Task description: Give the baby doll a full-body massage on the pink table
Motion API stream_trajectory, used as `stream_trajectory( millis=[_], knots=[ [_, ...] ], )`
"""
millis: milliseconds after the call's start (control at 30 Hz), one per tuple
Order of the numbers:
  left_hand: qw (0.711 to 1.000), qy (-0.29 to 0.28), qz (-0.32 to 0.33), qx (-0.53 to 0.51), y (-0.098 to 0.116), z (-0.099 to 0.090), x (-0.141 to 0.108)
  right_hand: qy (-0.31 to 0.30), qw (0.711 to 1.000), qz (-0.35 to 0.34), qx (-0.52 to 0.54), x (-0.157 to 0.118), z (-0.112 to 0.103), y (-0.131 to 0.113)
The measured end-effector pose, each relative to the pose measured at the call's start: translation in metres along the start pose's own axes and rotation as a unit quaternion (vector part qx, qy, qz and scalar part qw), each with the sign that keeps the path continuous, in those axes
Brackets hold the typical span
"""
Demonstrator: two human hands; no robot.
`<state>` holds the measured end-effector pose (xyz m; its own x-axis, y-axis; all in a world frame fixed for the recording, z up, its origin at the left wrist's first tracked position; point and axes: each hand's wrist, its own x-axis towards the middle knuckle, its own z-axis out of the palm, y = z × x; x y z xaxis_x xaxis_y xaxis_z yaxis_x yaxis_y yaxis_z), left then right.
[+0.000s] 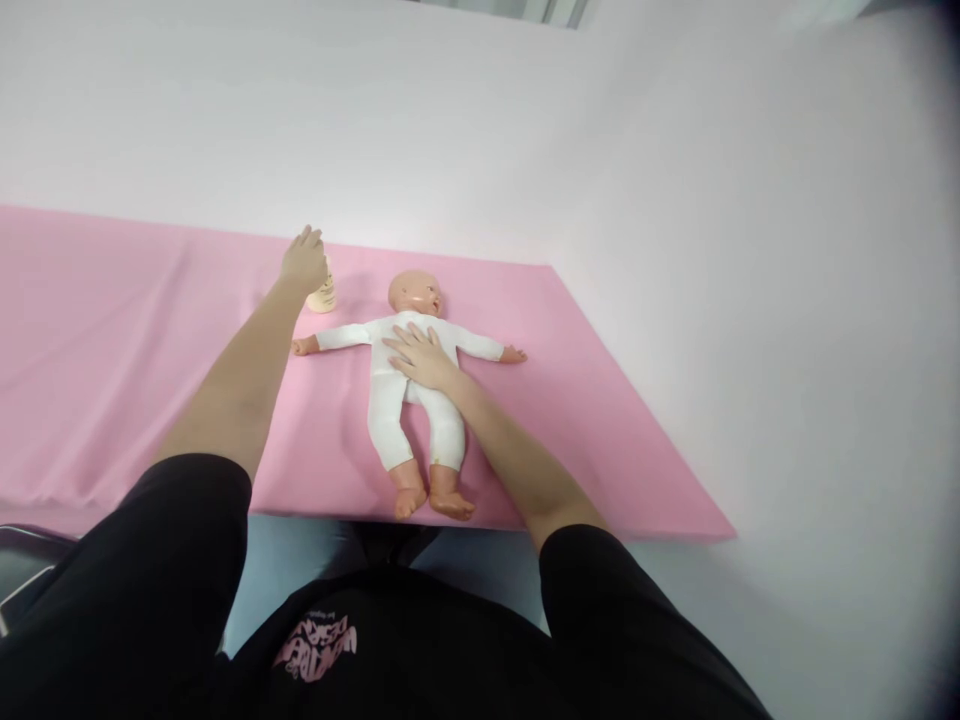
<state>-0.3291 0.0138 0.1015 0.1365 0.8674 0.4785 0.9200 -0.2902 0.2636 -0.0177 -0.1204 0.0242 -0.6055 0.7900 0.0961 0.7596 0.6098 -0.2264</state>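
A baby doll [388, 400] in a white suit lies on its back on the pink cloth, arms spread, its head turned to the right. My right hand [421, 357] rests on the doll's chest and belly with the fingers spread. Beyond the doll's outstretched hand on the left, a pale yellow bottle [323, 297] with small print stands on the cloth. My left hand [305, 262] is over the top of the bottle and hides it; whether the fingers grip it cannot be made out.
The pink-covered table [112, 350] runs off to the left and ends at a slanted edge on the right. A white wall [337, 130] rises behind it. At the lower left is part of a dark object with a metal rim [30, 580].
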Motion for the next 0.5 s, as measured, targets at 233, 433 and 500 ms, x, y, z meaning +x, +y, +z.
stream_trajectory(
  millis=[233, 433, 500],
  knots=[
    [0.997, 0.051, 0.023, -0.055, 0.038, 0.024, 0.019, 0.061, 0.994, -0.008, 0.092, 0.001, 0.009, 0.006],
    [0.969, -0.037, 0.121, -0.211, 0.128, 0.076, 0.027, 0.336, 0.901, 0.031, 0.272, 0.054, -0.004, 0.044],
    [0.966, -0.062, 0.103, -0.230, 0.151, 0.093, 0.025, 0.379, 0.876, 0.073, 0.290, 0.080, -0.013, 0.067]
  ],
)
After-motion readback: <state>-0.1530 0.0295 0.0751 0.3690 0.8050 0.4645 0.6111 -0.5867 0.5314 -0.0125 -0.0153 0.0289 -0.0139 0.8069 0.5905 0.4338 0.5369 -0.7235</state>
